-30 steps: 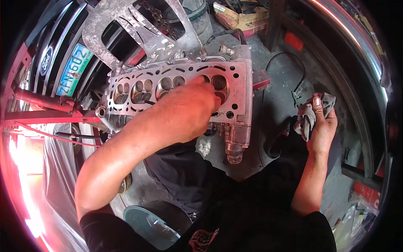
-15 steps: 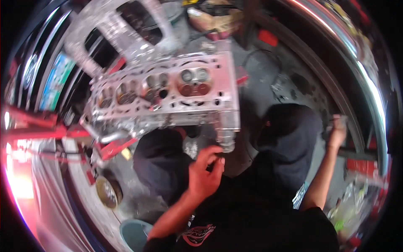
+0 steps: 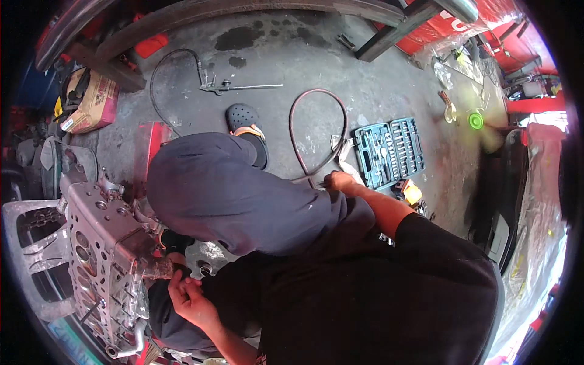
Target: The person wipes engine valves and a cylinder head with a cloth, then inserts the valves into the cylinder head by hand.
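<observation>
My left hand (image 3: 191, 301) is at lower left beside the metal cylinder head (image 3: 97, 255), near its round end fitting (image 3: 158, 267), fingers half curled and apart, with nothing visible in them. My right hand (image 3: 342, 182) reaches down at centre right, fingers closed; what they hold is hidden. Just beyond it are a looped reddish-brown hose (image 3: 292, 121) and a pale cloth (image 3: 345, 158), left of an open teal socket case (image 3: 380, 155).
My bent leg (image 3: 231, 201) and clog (image 3: 240, 115) fill the middle. A metal rail (image 3: 255, 9) crosses the top, above a tool with a black hose (image 3: 222, 85). A cardboard box (image 3: 91, 103) is at left, a plastic-covered car body (image 3: 535, 201) at right.
The view has swung right, so the cylinder head moved to the left edge. My left hand left its face; my right hand moved to near the hose, the rag it held no longer clearly in it.
</observation>
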A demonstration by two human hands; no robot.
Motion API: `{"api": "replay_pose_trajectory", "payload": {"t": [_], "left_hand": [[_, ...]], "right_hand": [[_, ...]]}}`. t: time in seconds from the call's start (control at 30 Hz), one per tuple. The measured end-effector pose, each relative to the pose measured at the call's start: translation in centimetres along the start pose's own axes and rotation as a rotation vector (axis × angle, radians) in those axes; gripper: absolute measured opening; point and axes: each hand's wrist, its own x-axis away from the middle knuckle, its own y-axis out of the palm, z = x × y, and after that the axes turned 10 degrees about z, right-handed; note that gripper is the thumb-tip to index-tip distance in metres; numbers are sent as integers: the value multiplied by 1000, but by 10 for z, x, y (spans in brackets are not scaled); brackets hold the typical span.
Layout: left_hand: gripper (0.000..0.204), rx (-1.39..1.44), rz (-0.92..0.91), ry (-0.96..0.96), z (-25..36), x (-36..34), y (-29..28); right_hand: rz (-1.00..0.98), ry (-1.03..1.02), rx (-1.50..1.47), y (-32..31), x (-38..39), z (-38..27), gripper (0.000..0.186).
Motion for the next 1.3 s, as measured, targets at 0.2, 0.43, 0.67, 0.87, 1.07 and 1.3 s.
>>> {"api": "replay_pose_trajectory", "payload": {"t": [0.2, 0.43, 0.67, 0.87, 1.07, 1.3], "left_hand": [[26, -255, -10, 99, -9, 27, 0], [28, -332, -140, 322, -10, 30, 32], [25, -217, 48, 405, 28, 40, 17], [74, 179, -117, 1093, 135, 50, 68], [87, 755, -366, 789, 186, 67, 152], [21, 1038, -159, 301, 231, 1, 148]], "right_hand": [[32, -411, -380, 73, -4, 57, 41], [206, 275, -89, 17, 12, 104, 57], [643, 43, -668, -38, -8, 71, 29], [611, -347, -893, -258, 73, -87, 17], [144, -935, -1641, -318, 129, -251, 71], [545, -1039, -1199, -296, 132, -345, 115]]}}
